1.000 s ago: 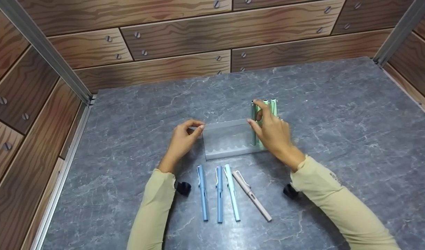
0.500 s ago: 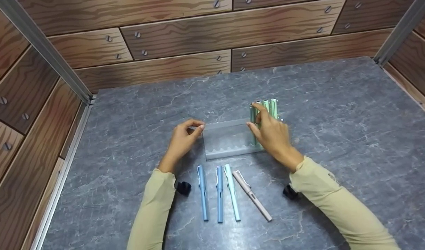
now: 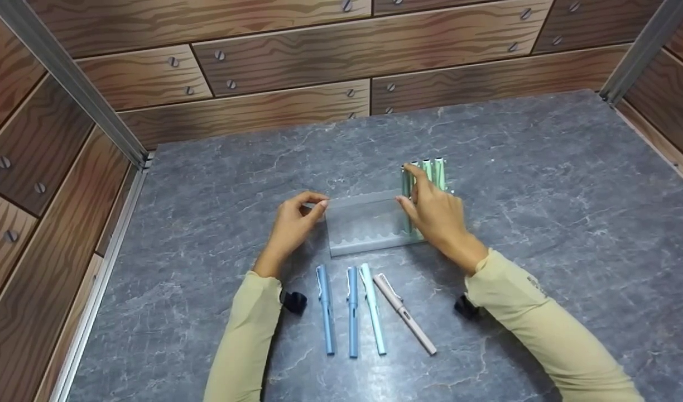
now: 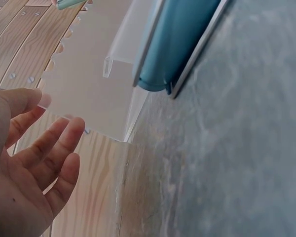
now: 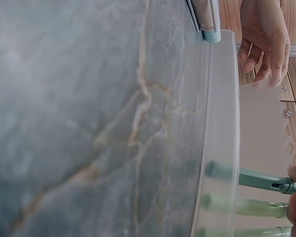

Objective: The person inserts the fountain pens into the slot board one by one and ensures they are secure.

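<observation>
My left hand (image 3: pixel 294 220) pinches the upper left corner of a clear plastic pen stand (image 3: pixel 364 220) with scalloped notches; the left wrist view shows its thumb and finger at the notched edge. At the stand's right end, my right hand (image 3: pixel 439 218) holds a dark green pen (image 5: pixel 261 180) near its top. This pen stands tilted in the stand, its lower end behind the clear front lip in the right wrist view. Several light green pens (image 3: pixel 439 174) stand in a row just right of it, partly hidden by the right hand.
In front of the stand lie two blue pens (image 3: pixel 326 315) (image 3: pixel 352 315), a pale mint pen (image 3: pixel 374 315) and a greyish-pink pen (image 3: pixel 406 316) at a slant. They rest on a grey marbled table (image 3: pixel 542 167). Wood-patterned walls (image 3: pixel 291 61) enclose the back and sides.
The dark green pen's top and my right fingers have shifted slightly left, leaving a small gap to the light green pens. My left hand and the loose pens have stayed put.
</observation>
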{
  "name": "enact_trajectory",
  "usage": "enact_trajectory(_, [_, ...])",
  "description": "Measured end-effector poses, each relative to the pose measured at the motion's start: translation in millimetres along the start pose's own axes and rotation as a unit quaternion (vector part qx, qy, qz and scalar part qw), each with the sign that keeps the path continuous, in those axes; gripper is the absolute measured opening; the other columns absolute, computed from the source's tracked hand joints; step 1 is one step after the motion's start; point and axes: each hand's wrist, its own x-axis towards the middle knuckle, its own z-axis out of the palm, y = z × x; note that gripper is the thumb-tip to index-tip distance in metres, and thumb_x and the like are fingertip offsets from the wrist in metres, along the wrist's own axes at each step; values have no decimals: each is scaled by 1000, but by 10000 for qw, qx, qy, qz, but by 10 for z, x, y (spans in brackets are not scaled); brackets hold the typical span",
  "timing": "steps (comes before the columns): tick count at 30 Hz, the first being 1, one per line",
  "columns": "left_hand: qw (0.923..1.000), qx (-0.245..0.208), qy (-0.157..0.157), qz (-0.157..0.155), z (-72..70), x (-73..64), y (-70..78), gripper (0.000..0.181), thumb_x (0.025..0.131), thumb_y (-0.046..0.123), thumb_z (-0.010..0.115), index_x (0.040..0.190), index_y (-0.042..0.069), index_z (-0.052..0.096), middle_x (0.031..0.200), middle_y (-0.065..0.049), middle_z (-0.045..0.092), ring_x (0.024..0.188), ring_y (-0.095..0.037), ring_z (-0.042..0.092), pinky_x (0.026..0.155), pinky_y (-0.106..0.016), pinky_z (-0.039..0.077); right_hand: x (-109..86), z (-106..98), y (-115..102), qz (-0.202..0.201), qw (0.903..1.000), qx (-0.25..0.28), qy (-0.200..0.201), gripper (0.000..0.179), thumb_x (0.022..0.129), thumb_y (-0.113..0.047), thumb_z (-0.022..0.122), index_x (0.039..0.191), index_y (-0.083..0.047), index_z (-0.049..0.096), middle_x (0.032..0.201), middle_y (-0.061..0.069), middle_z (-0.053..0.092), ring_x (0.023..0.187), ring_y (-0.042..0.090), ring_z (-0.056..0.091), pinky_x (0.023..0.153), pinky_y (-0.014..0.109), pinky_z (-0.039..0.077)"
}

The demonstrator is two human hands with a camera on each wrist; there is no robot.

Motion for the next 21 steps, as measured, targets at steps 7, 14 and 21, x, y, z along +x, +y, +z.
enact_trajectory(7, [10000, -9, 68, 15, 2, 5, 3, 18, 93, 19, 64, 104, 7, 72, 103, -11, 71, 70, -19, 63, 57, -20, 43, 32, -7, 16, -4, 9995, -295, -85, 59, 86, -29, 72, 136, -12, 45, 62, 4, 55, 45, 20, 46, 41, 38, 40])
enact_trajectory(14, [10000, -5, 43, -4, 1, 1, 15, 18, 93, 20, 64, 104, 8, 72, 102, -9, 71, 70, -17, 62, 57, -20, 43, 44, -3, 25, 25, 9989, -449, -163, 59, 86, -31, 72, 136, -13, 46, 58, 5, 56, 44, 22, 48, 40, 39, 40])
enact_trajectory(21, [9999, -11, 84, 86, 2, -8, 5, 17, 93, 18, 65, 103, 6, 72, 100, -12, 71, 69, -17, 63, 58, -19, 44, 53, 7, 12, 21, 9981, -568, -223, 63, 85, -32, 74, 137, -13, 46, 54, 6, 53, 43, 21, 46, 39, 37, 39])
